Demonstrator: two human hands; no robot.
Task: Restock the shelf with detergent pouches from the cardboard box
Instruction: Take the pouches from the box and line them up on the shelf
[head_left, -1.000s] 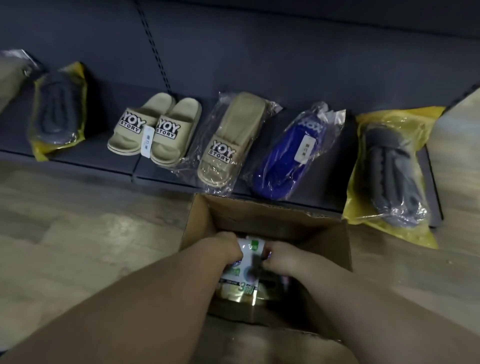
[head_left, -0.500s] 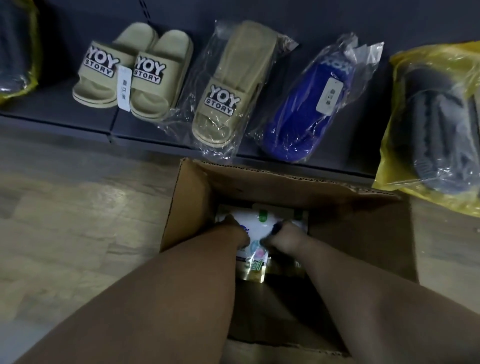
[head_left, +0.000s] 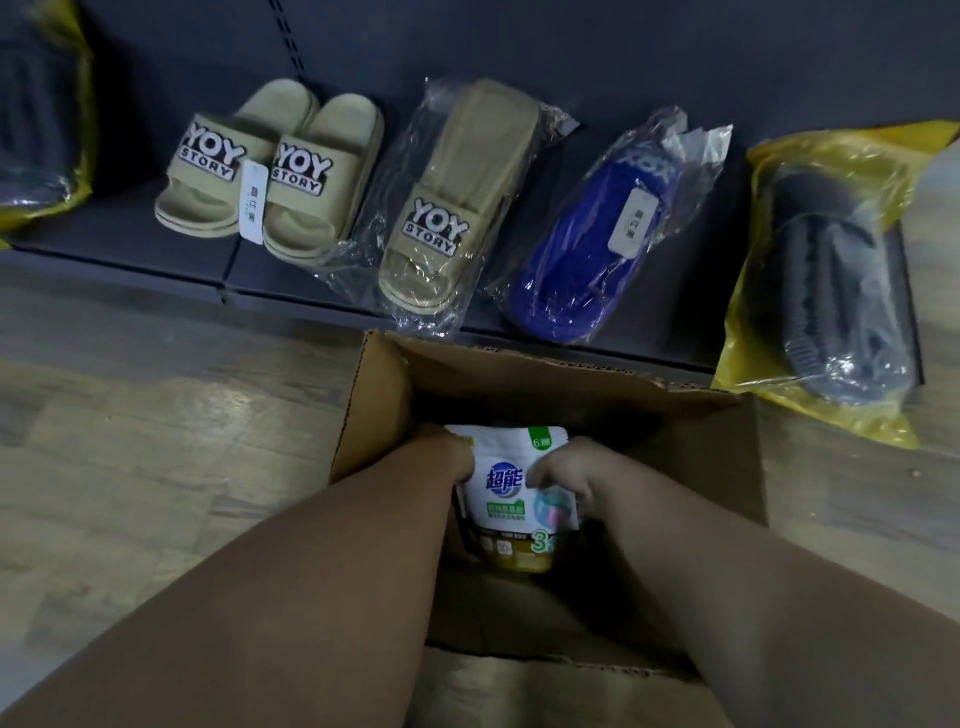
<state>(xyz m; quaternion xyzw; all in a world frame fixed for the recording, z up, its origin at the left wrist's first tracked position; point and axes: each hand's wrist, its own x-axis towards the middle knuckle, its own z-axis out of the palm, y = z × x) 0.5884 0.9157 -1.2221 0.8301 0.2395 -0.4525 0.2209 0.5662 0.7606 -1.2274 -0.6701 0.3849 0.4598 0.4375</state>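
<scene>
A low dark shelf (head_left: 130, 244) runs along the far side, its flat matte board crowded with footwear. From the left there is a yellow bag (head_left: 47, 119) of dark slippers, a loose pair of beige slides (head_left: 270, 166) with a white tag between them, one beige slide in clear wrap (head_left: 457, 197), a blue slipper in crinkled clear wrap (head_left: 587, 239), and on the far right another yellow bag (head_left: 826, 270) with dark ribbed slippers inside. These fill nearly the whole board in view. The floor (head_left: 130, 467) is pale wood-look plank.

The cardboard box (head_left: 374, 405) sits on the floor just in front of the shelf edge, open on top, with plain brown corrugated walls and a torn rim. Its far wall stands between the pouch and the shelf.

Inside the box, the detergent pouch (head_left: 506, 499) stands roughly upright, its long axis running from near to far in view, its top edge toward the shelf and its printed face turned up toward the wearer. It is a glossy, soft-sided pack, white at the top with a blue logo and green panel, gold toward its bottom.

The left hand (head_left: 449, 457) grips the pouch's left edge, fingers curled behind it. The right hand (head_left: 563, 473) clasps the right edge, thumb over the front. Both bare forearms reach down over the near rim.
</scene>
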